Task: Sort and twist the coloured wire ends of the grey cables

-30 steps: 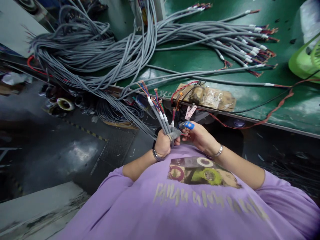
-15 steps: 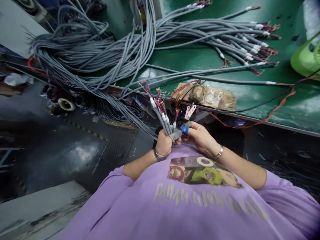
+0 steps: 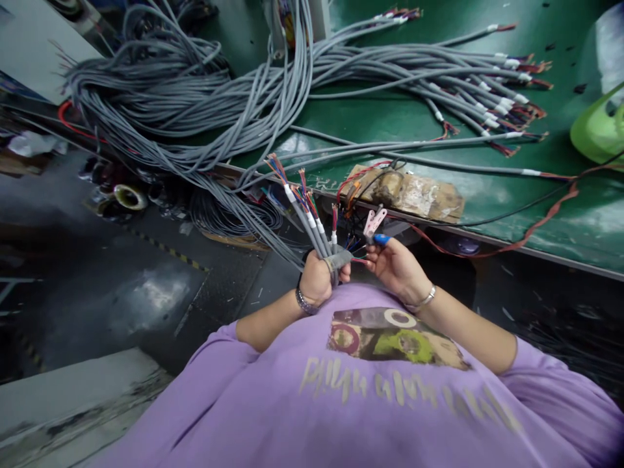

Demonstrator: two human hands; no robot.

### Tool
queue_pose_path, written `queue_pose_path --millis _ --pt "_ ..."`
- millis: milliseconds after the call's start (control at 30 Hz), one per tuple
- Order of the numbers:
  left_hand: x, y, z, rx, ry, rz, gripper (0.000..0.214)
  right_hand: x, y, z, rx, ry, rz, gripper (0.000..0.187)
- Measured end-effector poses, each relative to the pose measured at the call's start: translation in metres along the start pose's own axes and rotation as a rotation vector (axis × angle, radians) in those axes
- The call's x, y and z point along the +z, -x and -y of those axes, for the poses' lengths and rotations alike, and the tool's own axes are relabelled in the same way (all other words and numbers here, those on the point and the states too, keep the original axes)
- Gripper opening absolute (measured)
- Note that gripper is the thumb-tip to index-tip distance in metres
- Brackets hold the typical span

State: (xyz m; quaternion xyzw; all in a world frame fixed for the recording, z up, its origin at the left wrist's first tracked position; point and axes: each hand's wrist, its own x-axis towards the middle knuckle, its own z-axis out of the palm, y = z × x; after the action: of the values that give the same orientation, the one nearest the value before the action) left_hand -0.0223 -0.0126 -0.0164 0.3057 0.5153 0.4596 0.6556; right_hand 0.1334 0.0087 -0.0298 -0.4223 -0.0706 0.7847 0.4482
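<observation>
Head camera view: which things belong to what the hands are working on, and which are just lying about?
In hand: left hand gripping a bundle of grey sheathed cables with coloured wire ends; right hand, blue-capped fingertip, pinching thin coloured wires.
Lying about: heap of grey cables on the green table; brown taped block; pink clip; lime-green plastic object.

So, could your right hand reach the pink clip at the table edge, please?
Probably yes: the right hand sits just below the clip, its blue-capped fingertip almost at it, with nothing bulky between. The left hand grips the cables.
</observation>
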Motion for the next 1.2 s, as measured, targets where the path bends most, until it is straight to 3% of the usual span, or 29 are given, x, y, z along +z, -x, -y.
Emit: queue_pose_path --millis 267,467,700,1067,1200 --pt "0.010 -0.003 -0.008 -0.086 0.004 0.083 0.028 0.007 -0.017 0.024 -0.121 0.154 0.130 0.050" --pt "0.019 -0.008 -0.013 -0.058 0.018 0.085 0.029 0.016 -0.023 0.024 -0.173 0.093 0.104 0.050" --pt "0.021 -0.009 -0.007 -0.117 -0.023 0.094 0.030 0.017 -0.030 0.019 -0.208 0.008 0.094 0.046" --pt "0.019 -0.001 -0.010 -0.103 -0.028 0.108 0.029 0.012 -0.017 0.022 -0.095 0.085 0.171 0.063" --pt "0.016 0.006 -0.010 -0.067 -0.050 0.100 0.028 0.013 -0.014 0.025 -0.090 0.119 0.204 0.056"
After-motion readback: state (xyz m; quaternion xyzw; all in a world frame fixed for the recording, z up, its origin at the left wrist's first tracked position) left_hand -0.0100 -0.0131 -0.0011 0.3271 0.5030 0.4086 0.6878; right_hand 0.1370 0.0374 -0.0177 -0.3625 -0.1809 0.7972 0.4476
